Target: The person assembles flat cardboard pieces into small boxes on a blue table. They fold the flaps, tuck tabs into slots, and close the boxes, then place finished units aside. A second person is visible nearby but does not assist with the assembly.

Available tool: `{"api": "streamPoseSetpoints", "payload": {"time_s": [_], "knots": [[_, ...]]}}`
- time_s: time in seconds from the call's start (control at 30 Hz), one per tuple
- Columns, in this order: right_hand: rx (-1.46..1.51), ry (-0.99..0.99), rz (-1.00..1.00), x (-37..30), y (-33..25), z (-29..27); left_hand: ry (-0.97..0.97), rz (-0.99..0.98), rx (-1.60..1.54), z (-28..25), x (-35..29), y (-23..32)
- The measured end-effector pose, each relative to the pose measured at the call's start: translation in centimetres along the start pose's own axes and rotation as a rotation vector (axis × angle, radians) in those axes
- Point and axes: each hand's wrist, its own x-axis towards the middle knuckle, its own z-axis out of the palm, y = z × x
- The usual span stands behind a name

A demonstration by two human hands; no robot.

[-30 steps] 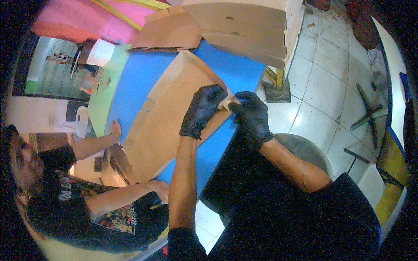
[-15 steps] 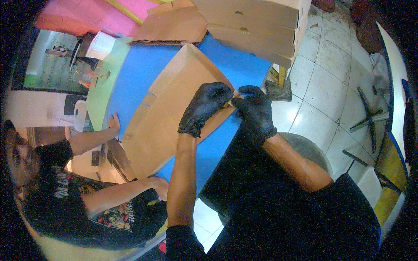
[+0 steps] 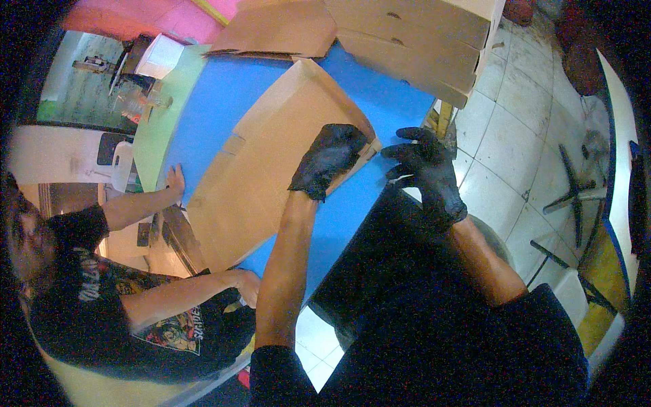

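A shallow brown cardboard box (image 3: 271,156) with low folded walls and slits along its edge lies on the blue tabletop (image 3: 217,102). My left hand (image 3: 331,157), in a black glove, is closed at the box's right corner, its fingers gripping the wall there. Just to the right, my right hand (image 3: 427,169), gloved in black too, is held apart from the cardboard. Its fingers are spread and nothing shows between them.
A stack of flat cardboard (image 3: 278,30) and a bigger cardboard piece (image 3: 407,41) occupy the table's far side. At left a co-worker's hand (image 3: 176,180) rests at the blue top's edge. A green board (image 3: 159,129) lies beyond it. Tiled floor (image 3: 515,115) stretches to the right.
My right hand has let go of the box's corner and moved right, its fingers opening. My left hand stays at the corner. The whole view has shifted a little.
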Motion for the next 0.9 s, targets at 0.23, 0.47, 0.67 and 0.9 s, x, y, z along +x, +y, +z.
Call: {"api": "streamPoseSetpoints", "payload": {"time_s": [0.23,0.47,0.67,0.9], "knots": [[-0.214,0.075,-0.342,3.0,-0.4,-1.8,0.187,-0.333,-0.155,-0.3,-2.5,1.8],[-0.972,0.021,-0.772,4.0,-2.8,-2.0,-0.07,0.074,-0.105,1.9,-10.3,10.6],[-1.519,-0.013,-0.468,0.4,-3.6,-4.3,-0.576,-0.028,0.115,0.4,-16.3,11.9],[-1.178,-0.242,-0.63,1.9,0.6,0.5,0.147,-0.423,0.411,-9.4,-20.6,7.5]]}}
